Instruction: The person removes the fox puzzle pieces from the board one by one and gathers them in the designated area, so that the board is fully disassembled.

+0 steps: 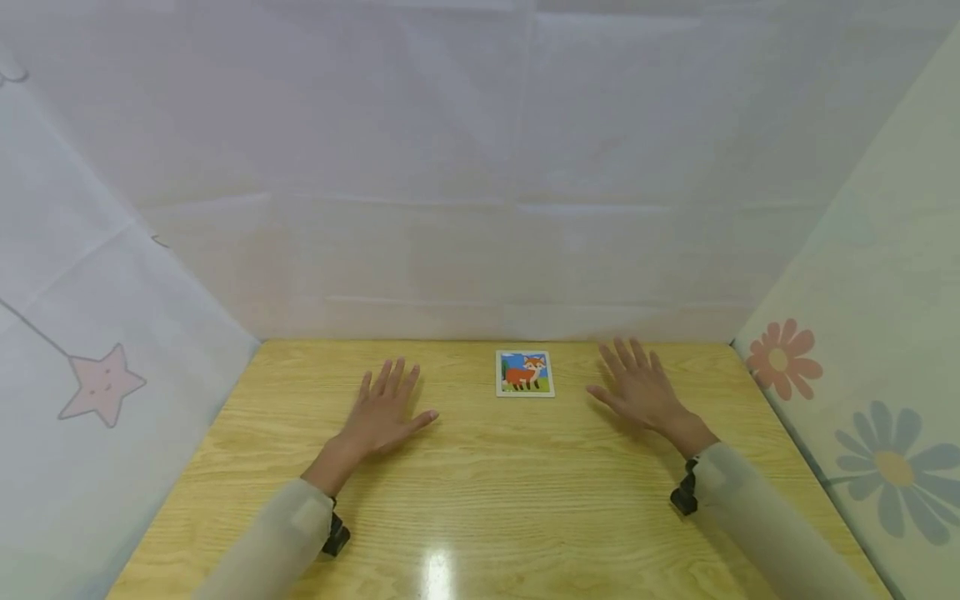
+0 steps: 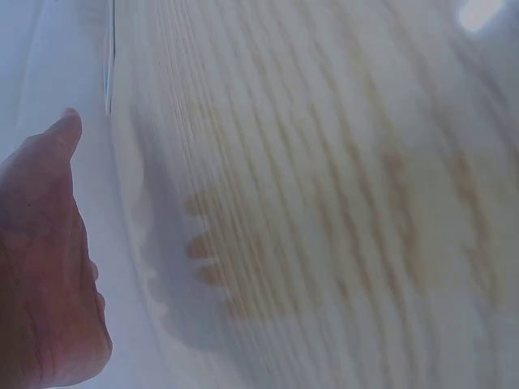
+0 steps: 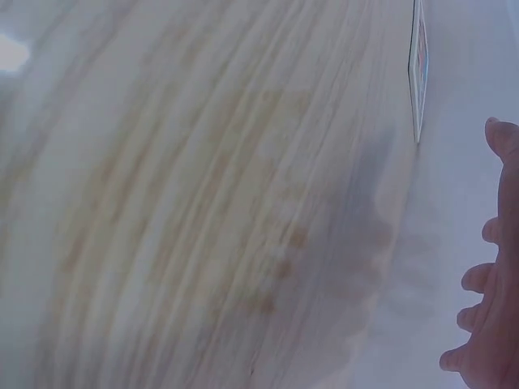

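Observation:
A square fox picture [image 1: 525, 373] with a pale border lies flat near the table's back edge, between the two hands. To its left, my left hand [image 1: 384, 412] is spread palm down with its fingers straight, holding nothing. On the other side, my right hand [image 1: 639, 390] is spread the same way, its thumb pointing toward the picture. In the right wrist view, the picture [image 3: 418, 71] shows edge-on beyond the thumb. Both wrist views show the hands raised off the wood, with shadows beneath them.
The wooden table [image 1: 480, 500] has a bright light reflection near its front. White cloth [image 1: 480, 208] hangs along the back. Side cloths carry a pink star [image 1: 102, 386] at left and a red flower [image 1: 780, 358] and blue flower [image 1: 895, 469] at right.

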`<state>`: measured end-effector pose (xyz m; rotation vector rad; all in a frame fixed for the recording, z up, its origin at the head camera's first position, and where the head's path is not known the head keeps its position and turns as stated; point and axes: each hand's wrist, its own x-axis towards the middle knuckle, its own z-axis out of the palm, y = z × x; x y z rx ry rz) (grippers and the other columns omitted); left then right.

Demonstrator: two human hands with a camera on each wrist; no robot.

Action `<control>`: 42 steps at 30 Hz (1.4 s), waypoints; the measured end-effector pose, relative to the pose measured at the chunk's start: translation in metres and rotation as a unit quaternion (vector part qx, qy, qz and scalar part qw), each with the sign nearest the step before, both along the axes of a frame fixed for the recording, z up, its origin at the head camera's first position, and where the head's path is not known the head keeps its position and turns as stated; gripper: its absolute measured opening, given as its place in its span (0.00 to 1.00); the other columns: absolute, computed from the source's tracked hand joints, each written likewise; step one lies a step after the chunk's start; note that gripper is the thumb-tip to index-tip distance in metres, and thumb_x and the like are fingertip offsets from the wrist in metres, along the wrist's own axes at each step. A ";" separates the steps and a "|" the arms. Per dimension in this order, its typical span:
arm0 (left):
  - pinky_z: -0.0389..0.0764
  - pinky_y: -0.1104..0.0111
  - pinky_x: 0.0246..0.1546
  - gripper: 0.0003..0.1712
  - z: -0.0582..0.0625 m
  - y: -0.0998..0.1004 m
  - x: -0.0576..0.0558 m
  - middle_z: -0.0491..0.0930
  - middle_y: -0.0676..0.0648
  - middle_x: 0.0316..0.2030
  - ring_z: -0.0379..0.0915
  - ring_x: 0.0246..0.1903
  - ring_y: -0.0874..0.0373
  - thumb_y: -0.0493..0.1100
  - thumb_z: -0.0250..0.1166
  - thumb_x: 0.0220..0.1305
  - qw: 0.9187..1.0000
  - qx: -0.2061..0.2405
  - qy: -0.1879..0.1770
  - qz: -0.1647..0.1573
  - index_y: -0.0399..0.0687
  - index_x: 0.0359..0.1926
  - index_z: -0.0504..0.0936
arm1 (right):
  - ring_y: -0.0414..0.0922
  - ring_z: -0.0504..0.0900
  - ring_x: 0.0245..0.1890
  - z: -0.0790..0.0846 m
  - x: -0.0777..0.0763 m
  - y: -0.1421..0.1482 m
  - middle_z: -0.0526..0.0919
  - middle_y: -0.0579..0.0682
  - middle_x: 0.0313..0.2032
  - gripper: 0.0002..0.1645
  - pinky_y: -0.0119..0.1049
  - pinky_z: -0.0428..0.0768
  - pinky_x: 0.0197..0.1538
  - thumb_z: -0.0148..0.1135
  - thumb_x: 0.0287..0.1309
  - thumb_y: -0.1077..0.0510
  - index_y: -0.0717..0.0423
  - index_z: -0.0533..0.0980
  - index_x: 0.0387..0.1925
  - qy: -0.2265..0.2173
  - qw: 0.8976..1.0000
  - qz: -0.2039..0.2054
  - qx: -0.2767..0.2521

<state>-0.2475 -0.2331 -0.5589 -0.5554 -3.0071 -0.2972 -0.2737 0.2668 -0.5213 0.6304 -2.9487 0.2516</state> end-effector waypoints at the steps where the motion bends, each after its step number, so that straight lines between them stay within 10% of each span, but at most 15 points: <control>1: 0.42 0.31 0.77 0.60 0.000 0.003 0.000 0.44 0.33 0.84 0.39 0.82 0.32 0.83 0.44 0.71 1.000 0.001 0.001 -0.003 0.45 0.85 0.51 | 0.72 0.48 0.81 0.000 -0.001 -0.002 0.52 0.69 0.81 0.53 0.75 0.50 0.76 0.59 0.74 0.35 0.57 0.52 0.85 0.002 1.000 0.003 0.001; 18: 0.34 0.36 0.80 0.59 0.031 0.054 0.009 0.42 0.34 0.84 0.32 0.83 0.35 0.80 0.46 0.73 0.998 0.020 -0.040 -0.051 0.43 0.86 0.49 | 0.72 0.49 0.80 -0.004 -0.016 -0.035 0.52 0.68 0.82 0.52 0.75 0.53 0.76 0.61 0.74 0.38 0.56 0.51 0.85 0.000 0.998 0.044 -0.042; 42: 0.48 0.39 0.80 0.55 0.031 0.116 0.000 0.44 0.34 0.84 0.40 0.83 0.37 0.77 0.47 0.75 0.990 -0.050 -0.055 -0.118 0.44 0.85 0.52 | 0.65 0.61 0.78 -0.012 -0.038 -0.080 0.63 0.65 0.78 0.48 0.65 0.61 0.77 0.63 0.75 0.43 0.60 0.56 0.83 -0.034 0.985 0.118 -0.121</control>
